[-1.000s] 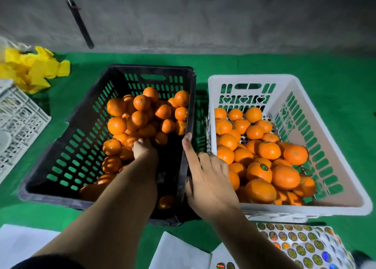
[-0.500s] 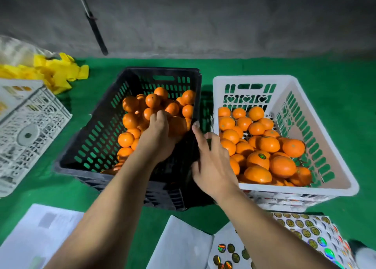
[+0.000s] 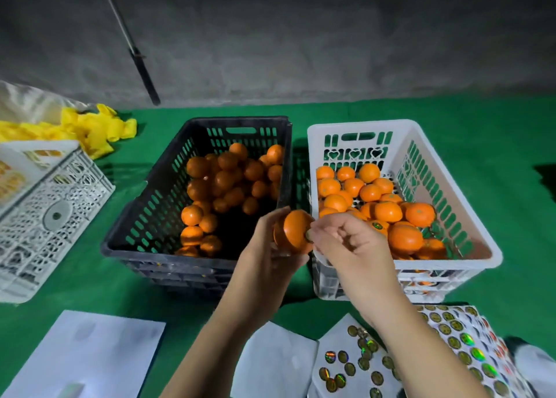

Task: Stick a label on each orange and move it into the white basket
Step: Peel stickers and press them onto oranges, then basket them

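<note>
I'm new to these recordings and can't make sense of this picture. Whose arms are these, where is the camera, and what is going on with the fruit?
No machine here: a person wears a camera on the head, looking down at their own two hands. On a green cloth stand a black crate of oranges and a white basket that also holds oranges. The left hand holds one orange between the two. The right hand pinches a small round sticker against that orange. Sheets of stickers lie near the bottom edge, with blank white sheets beside them. At left are another white crate and some yellow material.
</note>
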